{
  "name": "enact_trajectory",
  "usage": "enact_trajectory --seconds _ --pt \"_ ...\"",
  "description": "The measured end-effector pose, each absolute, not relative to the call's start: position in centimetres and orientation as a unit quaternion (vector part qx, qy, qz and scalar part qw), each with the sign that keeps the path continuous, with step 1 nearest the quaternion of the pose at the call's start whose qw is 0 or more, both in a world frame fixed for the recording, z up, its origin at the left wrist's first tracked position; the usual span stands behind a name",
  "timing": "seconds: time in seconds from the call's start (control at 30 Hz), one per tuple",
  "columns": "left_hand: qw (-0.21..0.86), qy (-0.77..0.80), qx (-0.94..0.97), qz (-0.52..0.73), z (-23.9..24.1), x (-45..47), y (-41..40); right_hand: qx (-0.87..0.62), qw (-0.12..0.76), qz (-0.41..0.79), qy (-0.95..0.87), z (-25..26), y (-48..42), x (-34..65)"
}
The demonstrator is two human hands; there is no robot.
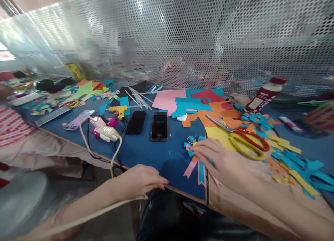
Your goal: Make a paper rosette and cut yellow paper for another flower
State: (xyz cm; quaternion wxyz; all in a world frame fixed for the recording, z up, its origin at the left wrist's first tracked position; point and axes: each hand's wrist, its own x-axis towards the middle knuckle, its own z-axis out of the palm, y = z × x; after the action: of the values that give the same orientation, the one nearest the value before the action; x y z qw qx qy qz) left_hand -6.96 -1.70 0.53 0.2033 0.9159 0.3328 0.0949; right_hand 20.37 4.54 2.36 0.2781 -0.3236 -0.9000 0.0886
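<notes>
A small paper rosette (pixel 194 147) of blue and pink loops, with an orange-yellow centre and hanging ribbon tails, lies on the blue table. My right hand (pixel 219 159) reaches over it from the right, fingertips closed on its looped part; the thumb is hidden. My left hand (pixel 143 180) rests at the table's front edge, fingers stretched out and holding nothing visible. Scissors (pixel 242 140) with red and yellow handles lie just beyond my right hand. Two dark phones, one black (pixel 135 122) and one with a blurred screen (pixel 159 126), lie left of the rosette.
Behind stands a perforated metal screen (pixel 182 35). A yellow glue gun (pixel 119 110), a power strip (pixel 105 133) with cords, glue sticks (pixel 139 98), coloured paper (pixel 169 100), blue strips (pixel 300 168) and a bottle (pixel 267 93) surround the work area. Another person's sleeve (pixel 13 126) is at left.
</notes>
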Motion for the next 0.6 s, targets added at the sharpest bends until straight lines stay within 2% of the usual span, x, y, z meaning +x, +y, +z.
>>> enact_trajectory --seconds 0.07,0.17,0.33,0.5,0.6 --pt "0.107 0.358 0.922 0.101 0.2 -7.8 -2.0 -0.380 0.285 0.032 -0.879 1.2 5.1 22.7" --pt "0.054 0.408 0.906 0.097 -0.2 -7.7 -1.5 -0.491 0.235 -0.025 -0.838 -1.0 6.9 24.7" --pt "0.039 0.426 0.900 0.085 -0.4 -5.0 -0.2 -0.581 0.172 0.042 -0.794 -3.4 8.7 24.2" --pt "0.045 0.391 0.914 0.100 -1.4 -4.3 -0.3 -0.578 0.195 0.057 -0.790 -3.9 9.1 23.4" --pt "0.020 0.382 0.915 0.130 -2.3 -4.7 -0.5 -0.584 0.222 0.109 -0.773 -3.8 9.5 23.5"
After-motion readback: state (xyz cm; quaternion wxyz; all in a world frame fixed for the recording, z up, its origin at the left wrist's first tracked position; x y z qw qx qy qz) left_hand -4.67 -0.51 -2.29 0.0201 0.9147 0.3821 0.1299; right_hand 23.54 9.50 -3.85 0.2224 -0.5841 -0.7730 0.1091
